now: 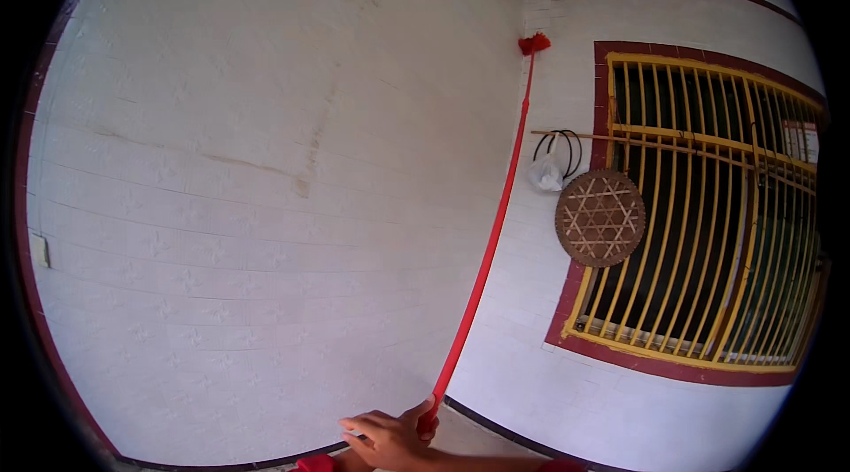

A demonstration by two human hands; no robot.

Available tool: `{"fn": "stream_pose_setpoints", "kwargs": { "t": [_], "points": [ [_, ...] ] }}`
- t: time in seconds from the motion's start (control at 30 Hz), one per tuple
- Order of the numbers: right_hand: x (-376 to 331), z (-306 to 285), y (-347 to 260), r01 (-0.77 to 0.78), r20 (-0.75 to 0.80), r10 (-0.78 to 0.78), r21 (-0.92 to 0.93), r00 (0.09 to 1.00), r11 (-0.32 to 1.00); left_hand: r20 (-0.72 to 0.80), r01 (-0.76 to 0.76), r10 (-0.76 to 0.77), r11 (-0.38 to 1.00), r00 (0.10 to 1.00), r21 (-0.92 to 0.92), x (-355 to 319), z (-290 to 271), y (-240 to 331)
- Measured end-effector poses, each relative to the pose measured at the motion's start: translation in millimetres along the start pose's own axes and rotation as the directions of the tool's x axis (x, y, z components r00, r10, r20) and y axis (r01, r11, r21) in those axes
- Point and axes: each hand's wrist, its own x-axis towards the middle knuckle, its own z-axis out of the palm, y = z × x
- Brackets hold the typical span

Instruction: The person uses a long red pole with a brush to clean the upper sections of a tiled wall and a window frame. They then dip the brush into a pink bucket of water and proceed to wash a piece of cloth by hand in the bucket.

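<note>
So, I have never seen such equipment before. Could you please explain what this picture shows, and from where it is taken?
There is no machine here, only a person working with bare hands. The single picture comes from a wide fisheye camera worn on the head, so straight edges bend and the rim is black. At the lower edge the hands overlap, and a long red pole is gripped there; which hand grips it is hard to tell. Its red bristly head is high up, near where two white walls meet. To the right, a round woven tray and a plastic bag hang beside a yellow-barred window.
</note>
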Motion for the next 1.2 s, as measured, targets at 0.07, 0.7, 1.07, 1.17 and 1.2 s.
{"fn": "stream_pose_setpoints", "kwargs": {
  "t": [0.07,0.7,1.07,1.17,1.2],
  "points": [
    [-15,-5,-14,-0.083,-0.002,0.083,-0.098,0.997,0.992,-0.004,-0.005,0.006,0.998,1.000,0.062,-4,21,9],
    [-99,-28,-34,-0.078,-0.263,0.107,0.119,0.959,0.990,-0.316,-0.186,0.237,0.965,0.919,0.184,-20,48,5],
    [-105,-73,-41,-0.066,-0.188,0.126,0.298,0.974,0.952,-0.414,-0.172,0.230,0.970,0.881,0.172,-8,78,-11],
    [-125,-62,-39,0.027,-0.220,0.050,0.332,0.974,0.943,-0.379,-0.152,0.227,0.964,0.897,0.216,-11,80,-12],
    [-128,-62,-38,0.065,-0.170,0.004,0.397,0.985,0.916,-0.332,-0.175,0.248,0.956,0.910,0.235,-8,69,-14]
  ]
}}
